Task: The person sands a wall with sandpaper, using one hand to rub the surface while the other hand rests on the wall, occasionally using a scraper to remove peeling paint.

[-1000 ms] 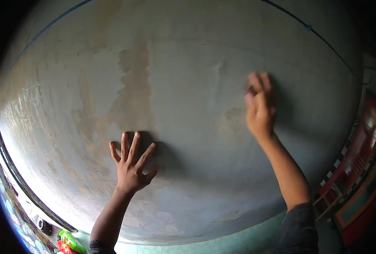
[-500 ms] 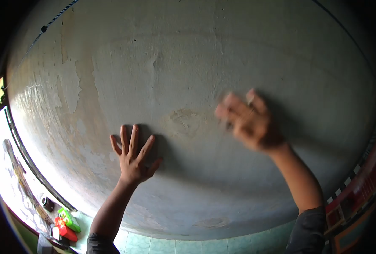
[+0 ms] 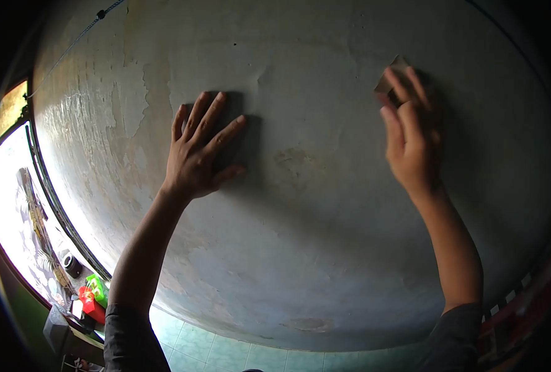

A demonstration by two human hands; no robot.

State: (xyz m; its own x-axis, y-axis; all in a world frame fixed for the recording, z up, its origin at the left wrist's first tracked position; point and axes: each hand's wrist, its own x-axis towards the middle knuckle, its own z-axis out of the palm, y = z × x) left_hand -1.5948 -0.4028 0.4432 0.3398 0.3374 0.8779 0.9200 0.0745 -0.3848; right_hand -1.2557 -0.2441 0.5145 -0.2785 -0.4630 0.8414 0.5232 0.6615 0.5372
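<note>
Left-hand fingers (image 3: 211, 115): spread wide, laid on the wall, gripping nothing.
Right-hand fingers (image 3: 416, 85): nearly straight, slightly parted, closed over the sandpaper sheet; thumb near its lower edge.
Sandpaper sheet (image 3: 398, 62): small, brown, partly hidden beneath the right-hand fingers, between them and the wall, high on the right; grit too small to tell.
Wall (image 3: 325, 242): grey, curved by the lens, stained and scuffed, shadowed beside both hands.
Flaking paint (image 3: 140, 110): up and left of the left-hand fingers, ragged-edged.
Worn patch (image 3: 298, 165): brownish, between the two hands, lower than the fingertips.
Knotted cord (image 3: 82, 37): strung across the upper left corner.
Tiled floor (image 3: 229, 354): pale green, along the foot of the wall.
Red container (image 3: 91, 307): lower left, just beside a bright green item (image 3: 97, 290).
Sleeves (image 3: 129, 335): dark, pushed up toward the elbows.
</note>
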